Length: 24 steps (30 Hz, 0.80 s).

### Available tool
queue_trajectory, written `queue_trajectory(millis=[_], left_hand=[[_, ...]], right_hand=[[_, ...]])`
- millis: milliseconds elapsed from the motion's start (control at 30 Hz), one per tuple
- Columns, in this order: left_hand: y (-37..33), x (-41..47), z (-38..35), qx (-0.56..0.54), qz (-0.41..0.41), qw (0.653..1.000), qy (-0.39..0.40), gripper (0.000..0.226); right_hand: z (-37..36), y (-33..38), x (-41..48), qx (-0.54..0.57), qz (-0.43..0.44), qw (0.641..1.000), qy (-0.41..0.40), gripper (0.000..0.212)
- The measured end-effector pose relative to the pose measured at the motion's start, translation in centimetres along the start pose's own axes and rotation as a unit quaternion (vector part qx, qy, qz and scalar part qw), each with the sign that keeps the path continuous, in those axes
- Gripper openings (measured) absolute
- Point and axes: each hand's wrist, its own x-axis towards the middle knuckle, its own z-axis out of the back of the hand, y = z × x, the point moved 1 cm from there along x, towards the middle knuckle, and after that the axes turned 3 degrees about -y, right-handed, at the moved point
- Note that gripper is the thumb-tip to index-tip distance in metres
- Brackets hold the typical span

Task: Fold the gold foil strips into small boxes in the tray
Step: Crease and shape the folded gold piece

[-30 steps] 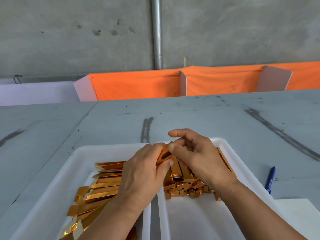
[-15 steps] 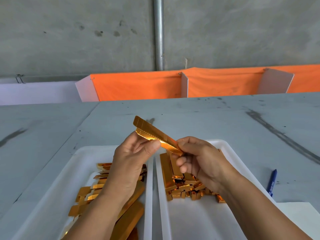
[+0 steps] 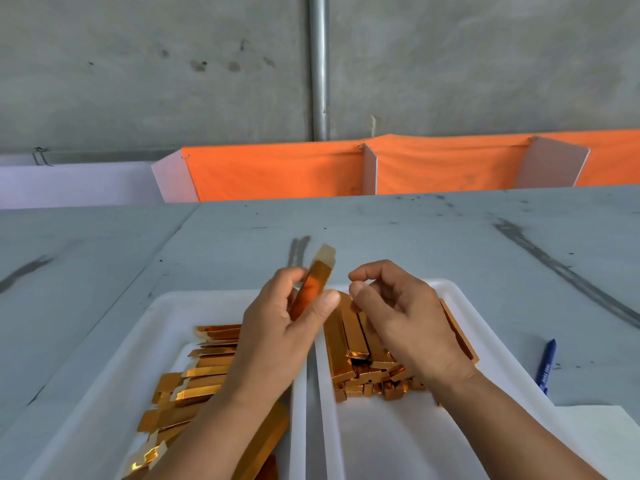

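My left hand (image 3: 277,337) grips a gold foil strip (image 3: 313,284) between thumb and fingers; the strip stands nearly upright, blurred, its pale end flap on top. My right hand (image 3: 398,313) hovers just right of it with fingers curled, thumb and forefinger close together, holding nothing that I can see. Flat gold strips (image 3: 197,379) lie piled in the left white tray (image 3: 114,375). Folded gold boxes (image 3: 349,344) are stacked in the right white tray (image 3: 485,341), partly hidden by my right hand.
A blue pen (image 3: 546,365) lies on the grey table to the right of the trays, with white paper (image 3: 595,431) at the lower right. An orange cloth barrier (image 3: 277,174) with white dividers runs along the table's far edge.
The right hand has let go of the strip and drawn slightly right. The left hand has turned the strip from slanting across both hands to nearly upright.
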Motion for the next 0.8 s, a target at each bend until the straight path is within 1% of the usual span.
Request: queue_trajectory(millis=[100,267,400,533,633,700,800], left_hand=[[0.3,-0.1,-0.7,0.098,-0.013,0.995,-0.002,0.049],[0.6,-0.2,-1.1,0.186,-0.013,0.982,-0.003,0.050],[0.6,-0.3,-1.5,0.202,-0.029,0.979,0.004,0.052],[0.6,-0.4,-1.6,0.222,-0.031,0.975,0.008,0.052],[0.5,-0.4,-1.6,0.229,-0.046,0.972,0.009,0.054],[0.3,-0.5,-1.7,0.239,-0.059,0.969,0.012,0.059],[0.1,-0.6,-1.8,0.247,-0.074,0.966,0.028,0.063]], right_hand=[[-0.2,-0.1,-0.3,0.010,0.041,0.999,-0.014,0.009],[-0.5,-0.3,-0.4,-0.036,0.044,0.998,-0.013,0.008],[-0.7,-0.3,-0.3,-0.049,0.020,0.998,-0.016,0.014],[-0.7,-0.3,-0.2,-0.036,0.005,0.999,-0.023,0.016],[-0.7,-0.2,-0.1,-0.004,-0.026,1.000,0.001,0.016],[-0.6,-0.3,0.0,0.027,-0.045,0.998,0.030,0.013],[-0.3,-0.3,0.1,0.034,-0.041,0.997,0.050,0.019]])
